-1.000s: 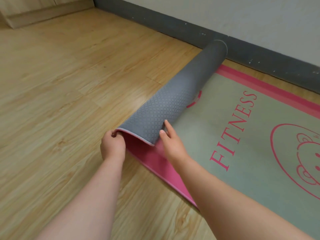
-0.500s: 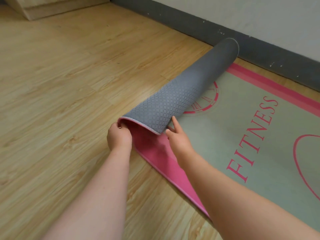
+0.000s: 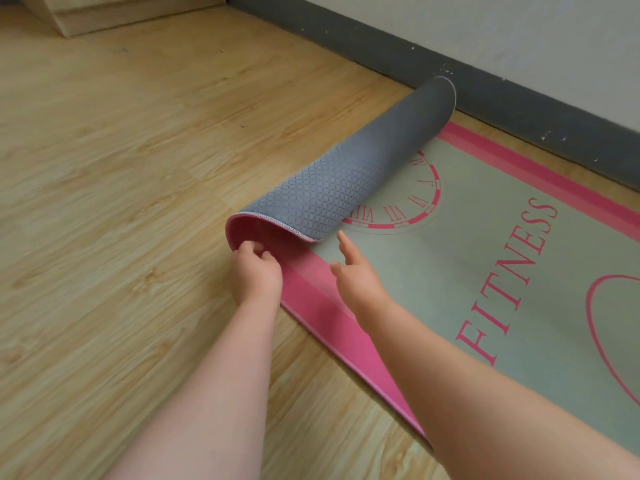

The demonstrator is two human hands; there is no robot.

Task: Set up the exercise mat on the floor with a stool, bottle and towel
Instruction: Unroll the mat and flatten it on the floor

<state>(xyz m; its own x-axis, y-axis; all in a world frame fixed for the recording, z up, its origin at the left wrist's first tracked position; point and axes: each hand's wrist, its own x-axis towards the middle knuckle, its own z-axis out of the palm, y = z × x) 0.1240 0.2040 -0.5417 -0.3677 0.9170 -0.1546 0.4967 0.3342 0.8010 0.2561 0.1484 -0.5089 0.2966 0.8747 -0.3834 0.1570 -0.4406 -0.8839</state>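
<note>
Mat (image 3: 467,271) half unrolled on floor (grey underside, pink border).

There is one exercise mat (image 3: 450,271), partly rolled, across the centre and right of the frame, two hands at lower centre, a left hand (image 3: 257,273) and a right hand (image 3: 356,277), one printed clock face (image 3: 408,211) and one word, FITNESS (image 3: 516,275), on the mat, and one wooden furniture base (image 3: 131,15) at upper left.
</note>
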